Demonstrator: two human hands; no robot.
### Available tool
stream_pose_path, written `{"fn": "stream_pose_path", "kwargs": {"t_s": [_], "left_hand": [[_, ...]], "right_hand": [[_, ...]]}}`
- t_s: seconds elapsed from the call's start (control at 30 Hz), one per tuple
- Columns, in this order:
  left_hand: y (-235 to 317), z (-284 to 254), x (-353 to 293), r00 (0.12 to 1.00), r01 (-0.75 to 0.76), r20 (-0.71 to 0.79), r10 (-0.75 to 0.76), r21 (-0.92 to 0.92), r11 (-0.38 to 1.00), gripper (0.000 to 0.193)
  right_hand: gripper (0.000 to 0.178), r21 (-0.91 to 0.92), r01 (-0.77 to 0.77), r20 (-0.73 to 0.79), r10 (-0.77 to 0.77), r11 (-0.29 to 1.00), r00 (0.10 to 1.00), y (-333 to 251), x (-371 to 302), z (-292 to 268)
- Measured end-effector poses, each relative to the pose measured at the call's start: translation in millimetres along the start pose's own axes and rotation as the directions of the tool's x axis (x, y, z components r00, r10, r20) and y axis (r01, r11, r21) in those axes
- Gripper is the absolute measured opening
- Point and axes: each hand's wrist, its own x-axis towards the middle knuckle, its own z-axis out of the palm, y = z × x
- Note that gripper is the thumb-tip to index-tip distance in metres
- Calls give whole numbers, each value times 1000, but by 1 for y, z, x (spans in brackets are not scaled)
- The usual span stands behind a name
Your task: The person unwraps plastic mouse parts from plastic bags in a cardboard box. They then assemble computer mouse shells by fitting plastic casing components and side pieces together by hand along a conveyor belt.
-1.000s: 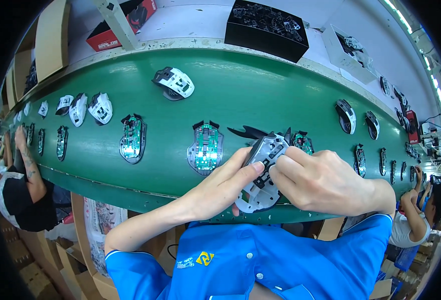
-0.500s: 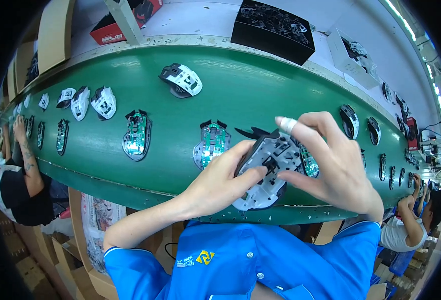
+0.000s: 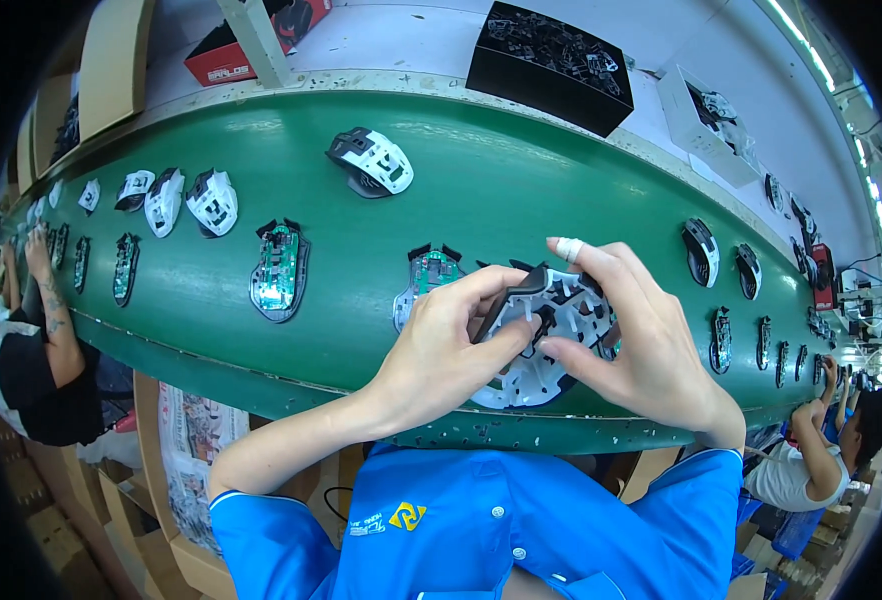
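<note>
A mouse top shell (image 3: 521,385) is held over the near edge of the green belt, its white, ribbed inside turned up toward me. My left hand (image 3: 451,335) grips its left side, thumb pressed inside and fingers round the dark outer edge. On the other side my right hand (image 3: 651,350) is closed round the shell, its thumb reaching inside and its index finger, with a white wrap, at the far rim. Between the two thumbs sits a small black part (image 3: 547,322). Just beyond my left hand lies a mouse base with a green circuit board (image 3: 431,268), partly hidden.
More mouse bases with circuit boards (image 3: 279,268) lie along the green belt (image 3: 361,345). White-and-black mouse shells (image 3: 373,162) lie farther back. A black box of small dark parts (image 3: 549,68) stands on the ledge behind. Other people work at the left (image 3: 46,370) and right (image 3: 811,450).
My right hand has come down and closed in on the shell, its thumb beside the black part. The shell has tilted a little. The items on the belt have shifted slightly in view.
</note>
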Motion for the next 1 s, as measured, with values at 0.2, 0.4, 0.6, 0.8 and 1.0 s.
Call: {"fn": "stream_pose_path", "kwargs": {"t_s": [0.2,0.4,0.6,0.8,1.0], "left_hand": [[-3,-2,3,991,-128,-34,133,105,986,21],[-6,-7,8,962,-192,-173,212,127,973,15],[-8,2,10,943,-224,-228,244,110,968,14],[-6,3,8,918,-311,-199,343,176,934,12],[4,-2,2,892,-386,-97,442,344,856,28]], "right_hand": [[72,55,-59,-13,60,997,998,-6,-2,9],[96,289,-248,-88,284,925,955,-10,-9,25],[86,431,-118,-241,240,895,940,-1,-11,64],[77,322,-176,-322,283,930,904,-4,-12,67],[70,427,-99,-351,266,899,898,2,-10,62]]}}
